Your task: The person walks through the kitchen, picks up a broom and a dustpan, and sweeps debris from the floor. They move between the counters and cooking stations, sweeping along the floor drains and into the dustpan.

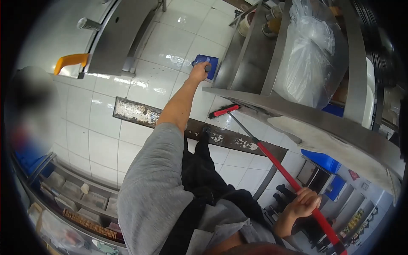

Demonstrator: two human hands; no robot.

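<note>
My left hand (199, 71), arm stretched forward, is closed round the grey handle end of a blue dustpan (211, 61) over the white tiles. At the lower right, my right hand (303, 203) grips the red shaft of a broom (276, 163). The broom's red head with dark bristles (225, 111) rests on the floor beside the metal shelving, near a dark, worn floor strip (138, 112). A gap of tiled floor lies between the dustpan and the broom head.
Metal shelving (327, 121) with a large clear plastic bag (304, 63) stands on the right. A steel counter (117, 42) with an orange-handled tool (70, 62) is upper left. Containers (93, 199) fill a lower-left rack. A blurred shape, possibly a person (34, 110), is at the left edge.
</note>
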